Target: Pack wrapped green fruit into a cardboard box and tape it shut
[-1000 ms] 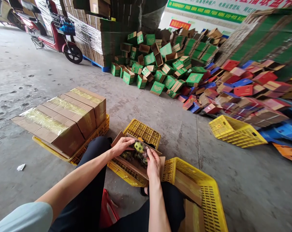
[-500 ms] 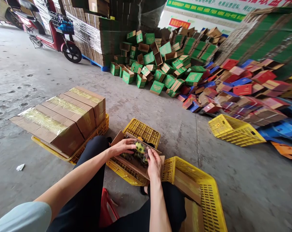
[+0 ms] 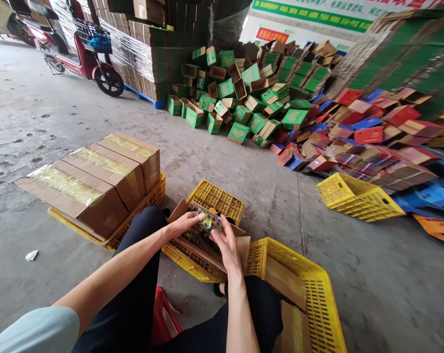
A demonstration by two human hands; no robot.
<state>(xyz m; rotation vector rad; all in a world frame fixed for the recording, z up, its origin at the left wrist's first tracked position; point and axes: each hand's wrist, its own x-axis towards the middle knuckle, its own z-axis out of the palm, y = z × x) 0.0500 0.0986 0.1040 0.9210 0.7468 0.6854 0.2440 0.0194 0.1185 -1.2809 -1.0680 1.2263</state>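
Note:
Between my two hands, above an open cardboard box, is a small clear-plastic packet (image 3: 209, 222) with something yellow-green and dark inside; its exact kind I cannot make out. My left hand (image 3: 185, 226) grips the packet's left end, thumb on top. At the other end, my right hand (image 3: 226, 245) has its fingers closed about the right side. The box (image 3: 203, 256) stands below with its flaps up, and more dark and yellow-green packets lie in it, partly hidden by my hands. An upturned-looking yellow crate (image 3: 181, 261) supports the box.
Taped cartons (image 3: 93, 171) sit on another yellow crate to the left. A yellow crate (image 3: 323, 304) holding cartons stands by my right knee. Farther off are a tipped yellow crate (image 3: 357, 196), heaped green boxes (image 3: 240, 131), red and blue boxes (image 3: 369, 136) and a red scooter (image 3: 84, 59).
The packet has turned and tilted between my hands, showing a different face, slightly lower. My right hand has rolled more palm-up, and its fingers have moved a little to the left.

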